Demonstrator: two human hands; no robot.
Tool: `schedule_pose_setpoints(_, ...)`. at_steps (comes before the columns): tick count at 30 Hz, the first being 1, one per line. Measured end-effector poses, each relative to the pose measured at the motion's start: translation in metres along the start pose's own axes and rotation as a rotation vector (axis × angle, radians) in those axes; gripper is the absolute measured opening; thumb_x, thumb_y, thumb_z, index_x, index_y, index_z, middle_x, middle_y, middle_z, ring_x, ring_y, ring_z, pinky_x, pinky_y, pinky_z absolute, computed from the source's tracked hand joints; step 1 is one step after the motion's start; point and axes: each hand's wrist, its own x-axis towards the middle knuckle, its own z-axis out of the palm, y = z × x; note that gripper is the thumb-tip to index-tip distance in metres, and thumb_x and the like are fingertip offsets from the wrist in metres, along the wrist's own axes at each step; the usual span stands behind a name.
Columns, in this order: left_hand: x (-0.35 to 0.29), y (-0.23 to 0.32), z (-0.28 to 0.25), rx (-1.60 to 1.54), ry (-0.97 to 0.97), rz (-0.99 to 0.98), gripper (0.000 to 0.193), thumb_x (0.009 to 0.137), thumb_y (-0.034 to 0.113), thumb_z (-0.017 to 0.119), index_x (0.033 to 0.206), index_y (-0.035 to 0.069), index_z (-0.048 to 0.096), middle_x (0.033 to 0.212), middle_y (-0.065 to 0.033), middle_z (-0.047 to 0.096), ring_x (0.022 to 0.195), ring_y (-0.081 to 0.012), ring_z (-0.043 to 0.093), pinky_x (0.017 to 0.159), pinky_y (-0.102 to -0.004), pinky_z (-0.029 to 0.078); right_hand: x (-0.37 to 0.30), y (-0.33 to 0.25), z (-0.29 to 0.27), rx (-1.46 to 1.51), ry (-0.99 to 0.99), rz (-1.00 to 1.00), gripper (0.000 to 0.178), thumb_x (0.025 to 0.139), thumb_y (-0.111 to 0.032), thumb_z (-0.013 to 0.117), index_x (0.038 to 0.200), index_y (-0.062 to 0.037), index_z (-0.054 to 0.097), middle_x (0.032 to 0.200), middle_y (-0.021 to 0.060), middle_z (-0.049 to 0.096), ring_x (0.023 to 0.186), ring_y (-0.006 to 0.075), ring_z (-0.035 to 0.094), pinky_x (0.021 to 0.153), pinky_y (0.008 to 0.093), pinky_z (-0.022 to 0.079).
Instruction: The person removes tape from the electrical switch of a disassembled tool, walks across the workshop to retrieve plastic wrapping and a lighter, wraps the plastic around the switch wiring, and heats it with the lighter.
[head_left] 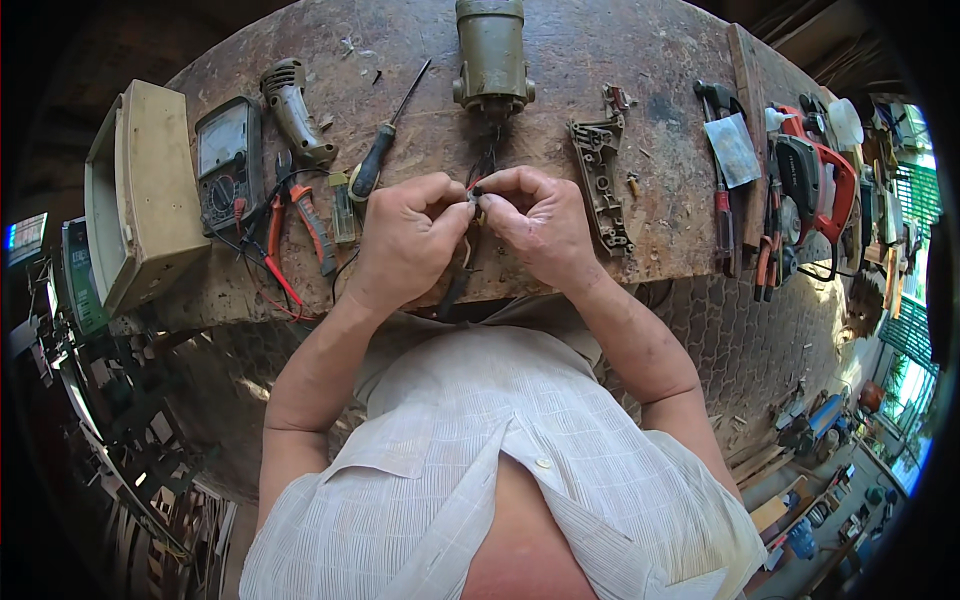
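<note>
My left hand (pixel 415 235) and my right hand (pixel 538 228) meet over the workbench, each with thumb and forefinger pinched together. Between the fingertips is a thin wire (pixel 476 190), its end too small to make out fully. Dark and reddish wires run from there up to an olive-green motor housing (pixel 494 60) at the far middle of the bench. Below the hands a pale strand and a dark cable (pixel 455 290) hang toward the bench's front edge. To the right lies an opened tool-handle half (pixel 600 180) with ribbed insides.
Left of my hands lie a screwdriver (pixel 375 160), orange-grey pliers (pixel 308 220), a multimeter (pixel 230 165) with leads, a handle shell (pixel 297 110) and a beige box (pixel 155 200). On the right are a hammer (pixel 718 100), a red-handled screwdriver (pixel 724 220) and a red power planer (pixel 825 185).
</note>
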Motion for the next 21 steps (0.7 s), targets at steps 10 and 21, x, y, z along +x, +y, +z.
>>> schedule_pose_setpoints(10, 0.007, 0.007, -0.010, -0.057, -0.058, -0.135, 0.007, 0.095, -0.001, 0.072, 0.091, -0.005, 0.068, 0.085, -0.0014, 0.073, 0.072, -0.0011, 0.056, 0.060, -0.0234, 0.047, 0.005, -0.008, 0.004, -0.189, 0.006, -0.172, 0.019, 0.089, -0.011, 0.074, 0.103, -0.0002, 0.080, 0.099, 0.0140, 0.077, 0.089, 0.0231, 0.075, 0.081, 0.0351, 0.059)
schedule_pose_setpoints(21, 0.002, -0.017, -0.005, -0.257, 0.052, -0.179, 0.006, 0.097, 0.000, 0.069, 0.093, -0.003, 0.073, 0.083, -0.0039, 0.075, 0.073, -0.0057, 0.066, 0.066, -0.0233, 0.053, -0.011, -0.003, 0.015, -0.449, 0.073, -0.507, 0.029, 0.089, -0.011, 0.079, 0.115, -0.0008, 0.075, 0.105, 0.0176, 0.077, 0.097, 0.0359, 0.074, 0.091, 0.0430, 0.058)
